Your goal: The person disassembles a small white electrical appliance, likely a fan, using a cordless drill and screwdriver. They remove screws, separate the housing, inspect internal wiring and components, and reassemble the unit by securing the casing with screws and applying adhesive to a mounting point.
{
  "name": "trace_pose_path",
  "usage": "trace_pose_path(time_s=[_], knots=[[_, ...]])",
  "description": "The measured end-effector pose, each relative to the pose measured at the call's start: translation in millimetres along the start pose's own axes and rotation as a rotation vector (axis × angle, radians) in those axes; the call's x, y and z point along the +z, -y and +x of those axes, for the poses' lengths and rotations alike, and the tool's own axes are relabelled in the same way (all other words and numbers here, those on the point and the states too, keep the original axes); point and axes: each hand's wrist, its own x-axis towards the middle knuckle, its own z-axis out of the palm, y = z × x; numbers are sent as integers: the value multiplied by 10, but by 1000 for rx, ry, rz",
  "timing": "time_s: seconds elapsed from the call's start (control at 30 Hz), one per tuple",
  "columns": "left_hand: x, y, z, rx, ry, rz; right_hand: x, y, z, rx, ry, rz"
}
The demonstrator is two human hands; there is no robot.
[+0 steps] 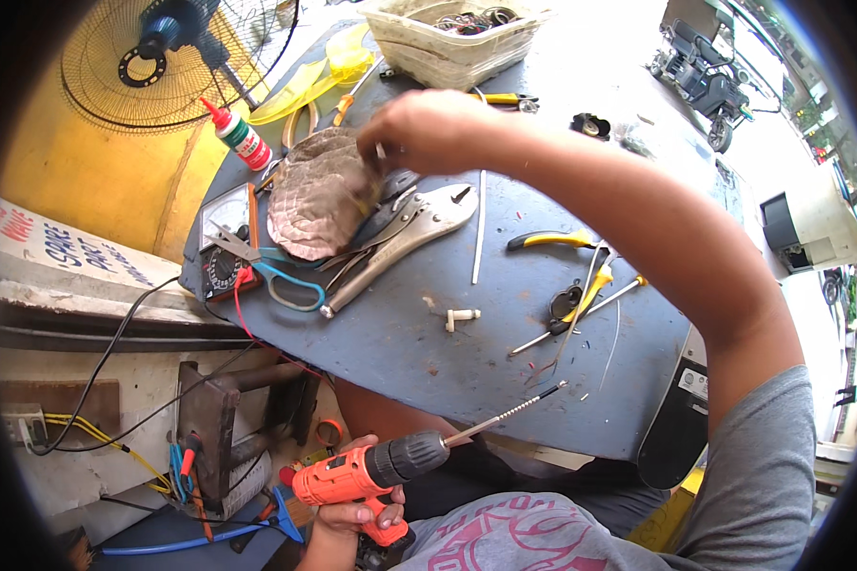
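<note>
My left hand [357, 509] is closed round the handle of an orange and black cordless drill [338, 479], low in front of me. From its chuck a thin rod [505, 413] points up and right, a coil-like winding along it and a dark tip. My right hand [419, 131] reaches across the bench, fingers curled and blurred, at the right edge of a round, wrinkled grey-brown pad [316, 205]. What those fingers hold is hidden. Beside the pad lie locking pliers [414, 226] and blue-handled scissors [290, 285].
The grey bench [390, 347] holds yellow-handled pliers [552, 240], a screwdriver [535, 343], a small white fitting [462, 317], a multimeter [227, 238] and a red-capped glue bottle [238, 136]. Behind are a plastic tub [452, 52] of wires and a fan [167, 57].
</note>
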Motion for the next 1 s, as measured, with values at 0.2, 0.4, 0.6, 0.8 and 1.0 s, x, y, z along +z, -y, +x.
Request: trace_pose_path(time_s=[0.2,0.4,0.6,0.8,1.0], knots=[[-26,12,-47,4,-26,-51,-407,-131,283,86,-385,108],[-77,-8,-42,-10,26,-26,-826,-193,71,243,-613,684],[-68,2,-65,-19,0,-22,-867,-528,-142,190,-764,728],[-95,33,-78,-22,36,4,-1387,-808,-762,102,-755,1006],[-122,45,-88,-23,14,-57,-1772,-1128,-1638,262,-421,676]])
